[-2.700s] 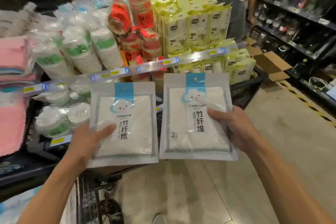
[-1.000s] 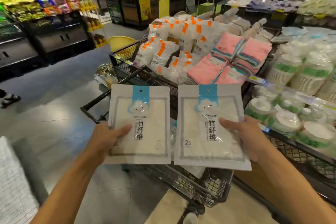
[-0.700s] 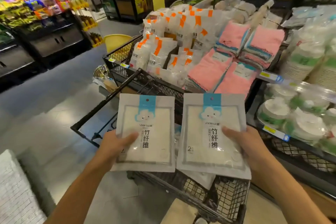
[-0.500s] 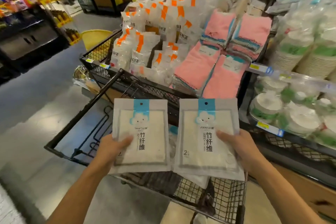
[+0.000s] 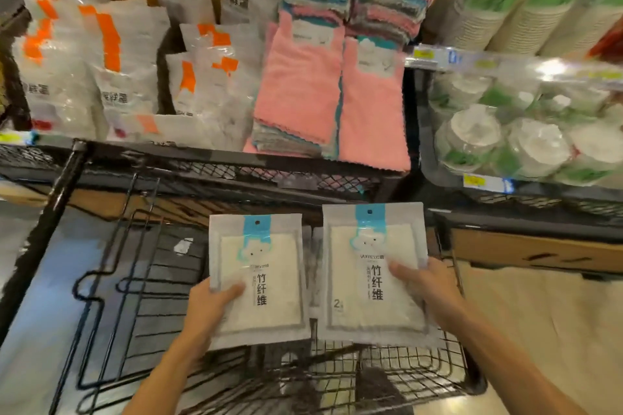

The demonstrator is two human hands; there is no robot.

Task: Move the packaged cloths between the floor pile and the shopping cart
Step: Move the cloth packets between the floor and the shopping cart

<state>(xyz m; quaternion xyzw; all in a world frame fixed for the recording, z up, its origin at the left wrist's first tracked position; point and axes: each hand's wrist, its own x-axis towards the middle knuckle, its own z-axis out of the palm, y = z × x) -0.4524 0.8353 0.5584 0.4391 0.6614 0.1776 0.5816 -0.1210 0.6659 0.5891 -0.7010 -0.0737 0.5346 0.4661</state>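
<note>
I hold two flat packaged white cloths with blue header strips over the black wire shopping cart (image 5: 435,377). My left hand (image 5: 205,310) grips the left package (image 5: 266,283) by its lower left edge, thumb on its front. My right hand (image 5: 428,290) grips the right package (image 5: 367,276) by its right edge, thumb on its front. Both packages are upright and face me, side by side, inside the cart's outline. The basket's contents beneath them are mostly hidden. No floor pile is in view.
The cart's black handle bar (image 5: 50,212) runs along the left, its fold-out wire seat (image 5: 135,296) below. Behind stands a black mesh display bin (image 5: 236,172) with pink towel stacks (image 5: 323,87), orange-marked white bags (image 5: 111,54) and wrapped paper bowls (image 5: 526,131) at right.
My view has dropped and closed in on the cart. Both hands have lowered the two packages toward the basket, still gripping them side by side.
</note>
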